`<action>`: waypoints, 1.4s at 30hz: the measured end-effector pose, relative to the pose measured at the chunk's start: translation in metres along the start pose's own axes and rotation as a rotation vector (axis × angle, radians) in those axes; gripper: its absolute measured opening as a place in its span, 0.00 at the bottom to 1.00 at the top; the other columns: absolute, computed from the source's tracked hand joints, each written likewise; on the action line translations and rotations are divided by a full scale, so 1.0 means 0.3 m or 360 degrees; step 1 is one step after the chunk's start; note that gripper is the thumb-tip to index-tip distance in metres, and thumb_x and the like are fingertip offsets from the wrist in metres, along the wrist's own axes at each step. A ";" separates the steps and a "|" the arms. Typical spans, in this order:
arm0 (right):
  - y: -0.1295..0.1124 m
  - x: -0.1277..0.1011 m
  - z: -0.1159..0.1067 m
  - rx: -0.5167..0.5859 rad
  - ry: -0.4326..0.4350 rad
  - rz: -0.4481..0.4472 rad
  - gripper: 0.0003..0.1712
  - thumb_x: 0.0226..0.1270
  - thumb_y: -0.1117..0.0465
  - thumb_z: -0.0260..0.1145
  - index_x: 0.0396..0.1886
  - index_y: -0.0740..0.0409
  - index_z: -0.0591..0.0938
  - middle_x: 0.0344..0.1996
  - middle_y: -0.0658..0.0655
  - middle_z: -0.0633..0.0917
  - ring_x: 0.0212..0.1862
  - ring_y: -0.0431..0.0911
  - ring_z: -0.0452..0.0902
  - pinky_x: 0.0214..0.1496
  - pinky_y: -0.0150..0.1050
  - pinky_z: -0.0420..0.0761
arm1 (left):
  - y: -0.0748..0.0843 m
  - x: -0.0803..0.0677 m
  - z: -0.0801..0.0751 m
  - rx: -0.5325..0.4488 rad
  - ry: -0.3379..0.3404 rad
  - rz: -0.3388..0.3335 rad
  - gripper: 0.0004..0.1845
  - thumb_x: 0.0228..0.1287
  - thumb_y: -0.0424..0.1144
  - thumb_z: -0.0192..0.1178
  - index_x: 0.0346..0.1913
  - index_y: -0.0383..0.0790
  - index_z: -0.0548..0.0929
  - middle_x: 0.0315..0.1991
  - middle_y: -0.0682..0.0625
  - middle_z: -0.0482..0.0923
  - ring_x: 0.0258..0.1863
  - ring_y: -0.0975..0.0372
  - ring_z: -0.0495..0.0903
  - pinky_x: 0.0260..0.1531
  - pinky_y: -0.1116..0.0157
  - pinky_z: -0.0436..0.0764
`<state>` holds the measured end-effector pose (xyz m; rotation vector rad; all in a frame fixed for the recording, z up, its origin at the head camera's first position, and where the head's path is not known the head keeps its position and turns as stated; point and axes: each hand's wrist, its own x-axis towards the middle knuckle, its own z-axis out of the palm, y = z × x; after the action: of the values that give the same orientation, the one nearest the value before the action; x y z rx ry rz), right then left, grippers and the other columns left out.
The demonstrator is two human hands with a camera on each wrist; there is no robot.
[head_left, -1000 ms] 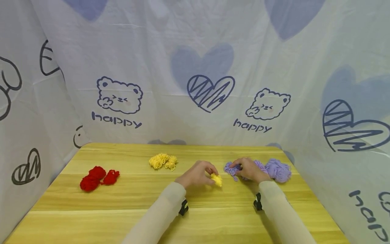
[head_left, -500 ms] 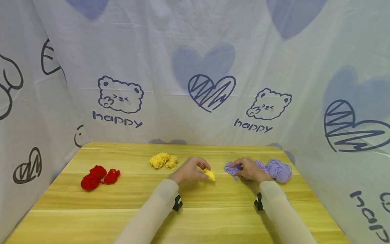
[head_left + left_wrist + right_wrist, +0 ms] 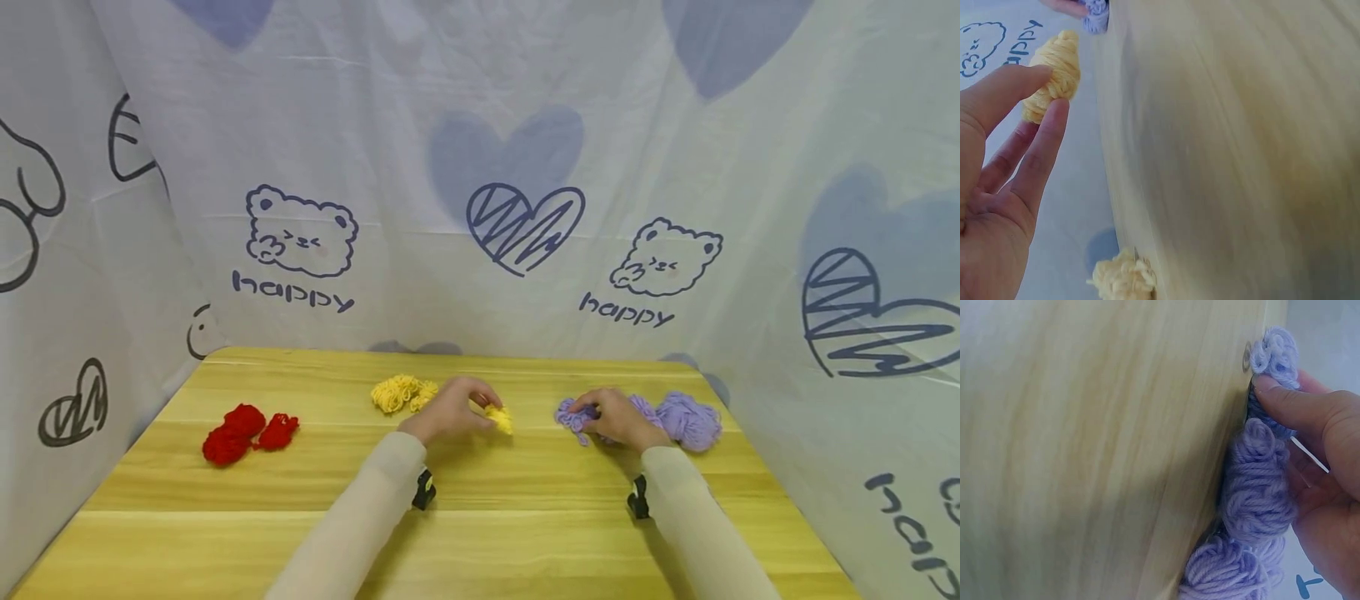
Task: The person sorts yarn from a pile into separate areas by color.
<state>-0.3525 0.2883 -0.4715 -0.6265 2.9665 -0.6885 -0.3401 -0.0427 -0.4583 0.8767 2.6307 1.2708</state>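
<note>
My left hand point(image 3: 450, 408) pinches a small ball of yellow yarn point(image 3: 1057, 75) between thumb and fingertips, held up above the table in the left wrist view. Behind that hand in the head view lies more yellow yarn point(image 3: 395, 393), partly covered by the hand. My right hand point(image 3: 618, 419) grips a looped bundle of purple yarn point(image 3: 1274, 356) at the table surface, thumb on the near side. Two further purple yarn balls, a middle one point(image 3: 1257, 487) and a larger one point(image 3: 690, 421), line up beside the right palm, close together.
Red yarn balls point(image 3: 234, 435) and a smaller red piece point(image 3: 277, 432) lie on the left of the wooden table point(image 3: 300, 533). A white printed curtain point(image 3: 420, 275) hangs behind the far edge and along both sides.
My left hand has moved left and slightly away from me with the small yellow yarn ball, toward the other yellow yarn. The right hand stays at the purple yarn.
</note>
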 end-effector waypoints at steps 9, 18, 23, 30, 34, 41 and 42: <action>0.007 -0.004 0.002 -0.0027 0.0017 -0.0010 0.15 0.61 0.70 0.75 0.47 0.54 0.91 0.55 0.63 0.88 0.55 0.56 0.83 0.59 0.56 0.83 | -0.026 -0.013 -0.043 0.0051 0.0034 -0.0022 0.11 0.59 0.33 0.75 0.44 0.47 0.91 0.50 0.51 0.87 0.51 0.55 0.85 0.53 0.54 0.85; -0.006 -0.011 -0.006 -0.0007 -0.0011 0.0054 0.16 0.62 0.70 0.74 0.48 0.53 0.91 0.57 0.63 0.87 0.55 0.54 0.82 0.59 0.55 0.83 | -0.043 -0.025 -0.073 0.0077 0.0066 -0.0052 0.11 0.59 0.32 0.75 0.45 0.45 0.91 0.50 0.50 0.87 0.52 0.55 0.84 0.54 0.54 0.85; -0.007 -0.011 -0.006 0.0001 -0.0020 0.0045 0.16 0.61 0.71 0.74 0.48 0.54 0.91 0.56 0.64 0.87 0.53 0.54 0.83 0.57 0.54 0.84 | -0.056 -0.028 -0.085 0.0113 0.0075 -0.0086 0.12 0.59 0.32 0.75 0.46 0.44 0.91 0.50 0.50 0.87 0.52 0.55 0.84 0.54 0.55 0.85; -0.005 -0.011 -0.003 0.0011 0.0006 0.0000 0.16 0.61 0.71 0.74 0.48 0.55 0.91 0.55 0.64 0.88 0.54 0.55 0.83 0.57 0.54 0.84 | -0.079 -0.025 -0.097 0.0145 0.0126 -0.0070 0.13 0.58 0.30 0.74 0.47 0.40 0.91 0.50 0.46 0.88 0.52 0.52 0.85 0.55 0.54 0.86; -0.003 -0.010 -0.003 0.0006 0.0023 -0.0040 0.16 0.60 0.71 0.74 0.47 0.56 0.91 0.54 0.64 0.88 0.52 0.54 0.84 0.55 0.53 0.85 | -0.083 -0.028 -0.108 0.0144 0.0142 -0.0093 0.13 0.58 0.28 0.74 0.47 0.37 0.90 0.51 0.43 0.88 0.53 0.49 0.85 0.57 0.50 0.84; -0.002 -0.010 -0.003 -0.0004 0.0018 -0.0025 0.15 0.61 0.71 0.74 0.47 0.55 0.91 0.54 0.63 0.88 0.51 0.52 0.83 0.54 0.52 0.84 | -0.098 -0.033 -0.122 0.0199 0.0170 -0.0149 0.13 0.58 0.27 0.74 0.47 0.36 0.91 0.51 0.43 0.88 0.53 0.50 0.85 0.58 0.52 0.84; -0.001 -0.010 -0.003 0.0000 0.0015 -0.0017 0.15 0.61 0.71 0.74 0.47 0.55 0.91 0.54 0.63 0.88 0.51 0.53 0.83 0.54 0.53 0.84 | -0.104 -0.033 -0.122 0.0208 0.0180 -0.0152 0.13 0.57 0.27 0.74 0.47 0.35 0.91 0.50 0.42 0.88 0.53 0.50 0.85 0.57 0.52 0.84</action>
<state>-0.3499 0.2897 -0.4707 -0.6414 2.9737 -0.6941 -0.3578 -0.0884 -0.4593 0.7053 2.8340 1.1699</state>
